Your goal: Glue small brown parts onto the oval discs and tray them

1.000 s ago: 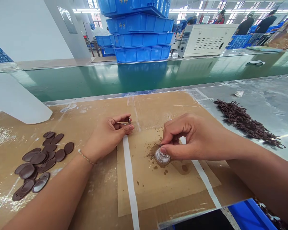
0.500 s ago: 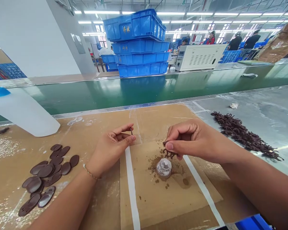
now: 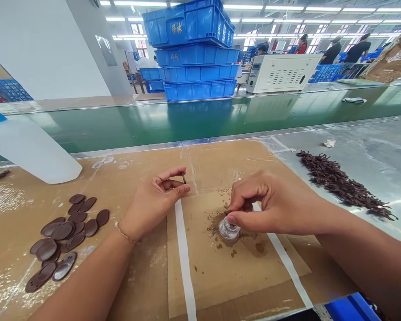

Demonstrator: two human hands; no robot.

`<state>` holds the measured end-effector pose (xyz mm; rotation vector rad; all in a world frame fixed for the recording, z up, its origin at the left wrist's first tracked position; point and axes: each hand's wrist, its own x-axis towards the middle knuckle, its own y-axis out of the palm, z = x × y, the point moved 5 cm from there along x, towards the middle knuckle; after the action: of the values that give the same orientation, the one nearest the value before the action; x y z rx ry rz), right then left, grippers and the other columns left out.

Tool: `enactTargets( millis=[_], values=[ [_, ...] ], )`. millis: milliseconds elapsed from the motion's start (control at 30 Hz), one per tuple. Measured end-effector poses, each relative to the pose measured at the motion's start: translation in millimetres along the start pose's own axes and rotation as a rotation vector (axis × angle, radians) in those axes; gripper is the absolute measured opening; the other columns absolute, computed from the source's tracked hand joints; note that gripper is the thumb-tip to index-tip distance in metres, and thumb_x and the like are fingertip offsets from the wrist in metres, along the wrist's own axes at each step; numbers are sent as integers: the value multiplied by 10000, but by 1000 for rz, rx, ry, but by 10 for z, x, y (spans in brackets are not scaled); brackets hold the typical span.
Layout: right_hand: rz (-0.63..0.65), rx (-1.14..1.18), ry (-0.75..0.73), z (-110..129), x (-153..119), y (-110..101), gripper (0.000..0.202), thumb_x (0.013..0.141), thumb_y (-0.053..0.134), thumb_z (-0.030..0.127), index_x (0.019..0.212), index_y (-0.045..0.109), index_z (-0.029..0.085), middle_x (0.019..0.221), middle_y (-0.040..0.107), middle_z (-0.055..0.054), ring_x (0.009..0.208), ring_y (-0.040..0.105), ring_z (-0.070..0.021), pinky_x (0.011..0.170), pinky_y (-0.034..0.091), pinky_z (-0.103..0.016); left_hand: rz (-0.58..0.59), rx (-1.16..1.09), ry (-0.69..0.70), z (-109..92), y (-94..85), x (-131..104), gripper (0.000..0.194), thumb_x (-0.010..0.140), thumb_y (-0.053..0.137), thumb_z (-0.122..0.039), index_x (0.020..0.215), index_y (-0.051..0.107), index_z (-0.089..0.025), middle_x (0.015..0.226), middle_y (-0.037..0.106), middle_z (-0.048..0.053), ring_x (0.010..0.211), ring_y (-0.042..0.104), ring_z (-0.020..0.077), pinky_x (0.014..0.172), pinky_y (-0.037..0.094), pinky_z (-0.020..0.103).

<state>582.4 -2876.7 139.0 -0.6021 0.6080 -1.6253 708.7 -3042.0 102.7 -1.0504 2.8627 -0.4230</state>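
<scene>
Because the small dark piece sits right at the mouth of the little clear pot, this contact looks best made lightly, with the pinch above the rim so that the fingertips stay clean and the pot does not tip. The wet spots around it on the brown sheet suggest that small, slow movements and a brief pause over the mouth would limit drips. The right hand is nearly closed, thumb and forefinger pinching that piece, the other fingers curled behind; its forearm comes in low from the right, knuckles up. The left hand is part open, with a thin dark piece upright and slightly tilted between thumb and fingertips, apart from the pot and above the bench; holding it by the edges seems wise. Dark oval pieces lie beside the left forearm, and a heap of dark branching pieces beyond the right.
</scene>
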Motion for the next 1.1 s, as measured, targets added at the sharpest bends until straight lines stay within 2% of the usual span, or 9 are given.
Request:
enactTargets(
  millis=[400, 833, 1000, 1100],
  values=[
    [21, -75, -30, 56, -12, 46, 122, 731, 633, 197, 620, 682, 179, 597, 627, 47, 530, 557, -64, 513, 398, -201, -5, 1, 0, 3, 9, 6, 505, 701, 772, -400, 1165, 623, -270, 893, 731, 9, 846, 651, 158, 841, 471, 316],
    [10, -64, -47, 49, -4, 56, 165, 751, 634, 226, 595, 662, 181, 585, 626, 21, 517, 553, -87, 494, 388, -224, -1, 1, 16, -5, 15, -11, 495, 713, 762, -402, 1167, 621, -261, 868, 725, 4, 823, 647, 147, 812, 477, 287],
    [-139, 111, 0, -5, -9, -31, 189, 762, 655, 306, 624, 651, 176, 615, 635, -7, 554, 542, -110, 509, 394, -247, 3, -14, 20, -29, 15, -17, 500, 729, 751, -400, 1187, 607, -259, 869, 716, 6, 826, 640, 129, 798, 486, 255],
    [-195, 315, 48, -64, 4, -62, 178, 743, 688, 296, 622, 642, 174, 600, 602, -1, 544, 510, -103, 497, 380, -246, 14, -69, 27, -73, 35, -45, 468, 729, 758, -368, 1163, 620, -261, 1015, 687, 4, 823, 629, 98, 782, 498, 216]
  ],
)
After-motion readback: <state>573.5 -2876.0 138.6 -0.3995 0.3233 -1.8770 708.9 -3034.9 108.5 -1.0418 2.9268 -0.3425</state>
